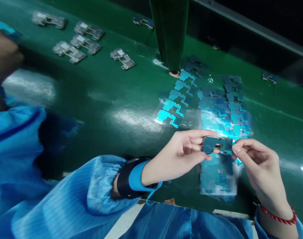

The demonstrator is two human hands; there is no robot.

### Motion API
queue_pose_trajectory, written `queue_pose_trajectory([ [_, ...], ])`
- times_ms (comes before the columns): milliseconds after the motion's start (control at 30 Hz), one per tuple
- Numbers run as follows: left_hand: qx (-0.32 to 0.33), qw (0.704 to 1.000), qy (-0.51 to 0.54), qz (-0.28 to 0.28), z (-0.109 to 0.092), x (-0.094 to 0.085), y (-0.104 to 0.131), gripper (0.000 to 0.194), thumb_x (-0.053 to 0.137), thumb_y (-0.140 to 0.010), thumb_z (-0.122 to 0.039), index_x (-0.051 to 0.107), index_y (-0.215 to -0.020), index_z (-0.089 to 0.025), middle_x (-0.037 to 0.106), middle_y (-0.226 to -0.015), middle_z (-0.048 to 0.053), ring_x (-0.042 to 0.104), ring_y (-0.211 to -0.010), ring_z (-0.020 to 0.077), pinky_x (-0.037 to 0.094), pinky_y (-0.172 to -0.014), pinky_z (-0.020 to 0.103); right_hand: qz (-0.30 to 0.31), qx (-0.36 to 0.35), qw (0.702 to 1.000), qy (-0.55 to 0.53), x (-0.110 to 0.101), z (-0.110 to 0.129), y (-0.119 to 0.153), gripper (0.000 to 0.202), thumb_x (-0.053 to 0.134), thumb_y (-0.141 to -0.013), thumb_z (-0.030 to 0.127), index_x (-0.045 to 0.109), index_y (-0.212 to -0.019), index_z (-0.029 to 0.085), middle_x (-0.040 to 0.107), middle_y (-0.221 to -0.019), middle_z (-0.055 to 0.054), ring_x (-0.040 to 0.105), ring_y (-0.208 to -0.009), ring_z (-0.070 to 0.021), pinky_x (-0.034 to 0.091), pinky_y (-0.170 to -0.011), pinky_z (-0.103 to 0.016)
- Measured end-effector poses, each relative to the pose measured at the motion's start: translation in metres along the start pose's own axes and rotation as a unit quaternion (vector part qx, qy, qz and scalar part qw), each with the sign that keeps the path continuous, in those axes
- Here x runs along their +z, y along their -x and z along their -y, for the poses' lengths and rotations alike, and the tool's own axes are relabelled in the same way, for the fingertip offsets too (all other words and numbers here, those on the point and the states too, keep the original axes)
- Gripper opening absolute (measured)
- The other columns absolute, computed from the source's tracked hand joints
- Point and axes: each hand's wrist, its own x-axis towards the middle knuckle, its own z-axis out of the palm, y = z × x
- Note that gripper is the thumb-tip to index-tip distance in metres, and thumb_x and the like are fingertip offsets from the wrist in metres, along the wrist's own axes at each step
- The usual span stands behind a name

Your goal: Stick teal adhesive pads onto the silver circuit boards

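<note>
Between my two hands I hold a small circuit board point(211, 143) with a dark blue-green face and a notch in its lower edge. My left hand point(185, 149) grips its left end, fingers behind and thumb along the lower edge. At the right end, the thumb and forefinger of my right hand point(261, 162) pinch the board's corner. Directly beneath lie clear sheets of blue-green cut-out stickers point(217, 177), partly hidden by the board and my fingers. Another strip of the same stickers point(167, 114) lies to the left, shining in the light.
Several circuit boards point(69, 52) lie on the green mat point(96, 109) at the far left. A dark green post point(170, 33) rises at the back, near the sticker strip. At the left edge is another person's hand point(4, 53) with a blue sleeve. More boards point(269, 77) lie toward the back.
</note>
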Motion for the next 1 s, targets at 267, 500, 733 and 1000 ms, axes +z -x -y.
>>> queue_pose_trajectory([
  [267,-0.011,1.000,0.011,-0.004,0.0008,0.0000,-0.0004,0.039,0.058,-0.079,-0.004,0.062,-0.117,-0.011,0.077,-0.087,0.005,0.072,-0.093,0.0209,0.058,-0.082,0.029,-0.003,0.000,1.000,0.004,0.0014,0.0017,-0.0009,0.003,0.072,-0.081,0.023,0.071,-0.079,0.022,0.063,-0.069,0.000,0.057,-0.058,-0.0099,0.047,-0.054,-0.018],
  [500,-0.009,1.000,-0.005,-0.010,0.0016,-0.0015,0.0004,0.041,0.063,-0.076,-0.008,0.066,-0.117,-0.015,0.076,-0.084,0.004,0.072,-0.089,0.0227,0.058,-0.083,0.033,-0.002,0.004,1.000,0.009,0.0019,0.0025,-0.0004,0.004,0.072,-0.081,0.023,0.070,-0.078,0.022,0.062,-0.068,0.001,0.058,-0.059,-0.0095,0.047,-0.054,-0.017],
  [733,-0.008,1.000,-0.010,-0.010,0.0020,-0.0019,0.0002,0.041,0.063,-0.077,-0.009,0.065,-0.117,-0.015,0.076,-0.084,0.004,0.072,-0.084,0.0210,0.058,-0.083,0.034,-0.005,0.008,1.000,0.009,0.0004,0.0036,0.0003,0.005,0.073,-0.080,0.025,0.070,-0.078,0.022,0.062,-0.068,0.000,0.058,-0.058,-0.0098,0.047,-0.053,-0.018],
  [1000,-0.008,1.000,-0.013,-0.010,0.0009,-0.0009,0.0000,0.040,0.061,-0.079,-0.009,0.063,-0.118,-0.013,0.076,-0.086,0.006,0.072,-0.088,0.0215,0.058,-0.083,0.032,-0.004,0.009,1.000,0.007,0.0024,0.0036,-0.0014,0.005,0.073,-0.080,0.025,0.070,-0.076,0.022,0.062,-0.067,0.000,0.057,-0.057,-0.0104,0.047,-0.052,-0.019],
])
